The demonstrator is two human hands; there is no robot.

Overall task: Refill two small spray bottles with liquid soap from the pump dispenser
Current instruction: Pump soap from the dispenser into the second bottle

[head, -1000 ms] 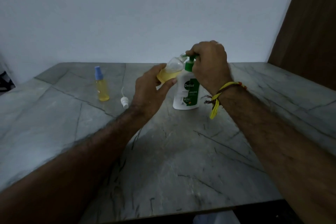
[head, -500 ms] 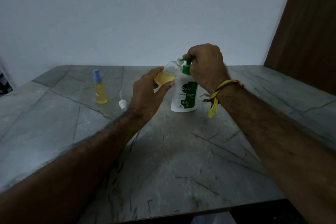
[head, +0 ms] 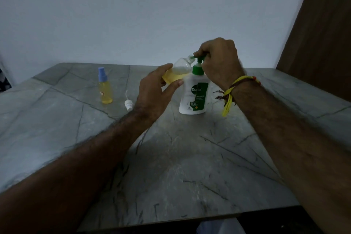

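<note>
**Filling bottle number two straight off the pump spout, tight aim**

Left hand [head: 155,89] is wrapped around the open spray bottle [head: 179,71], tilted so its neck meets the green nozzle of the pump dispenser [head: 194,94]. Right hand [head: 218,61] is curled over the pump head, fingers gripping it. The bottle looks roughly half full of yellow soap, dispenser standing on the table [head: 171,167]

What I'd worry about: that neck is tiny, so if the bottle drifts off the spout during a press, soap probably runs down the outside and makes the grip slippery. Pressing hard at an angle could also tip the dispenser, since nothing braces its base

Around it: the other spray bottle [head: 104,89], blue cap on and looking full, stands well apart to the left. The loose white sprayer top [head: 128,104] lies on the table near the left wrist, where a careless forearm could knock it. Nothing actually blocks the pour
</note>
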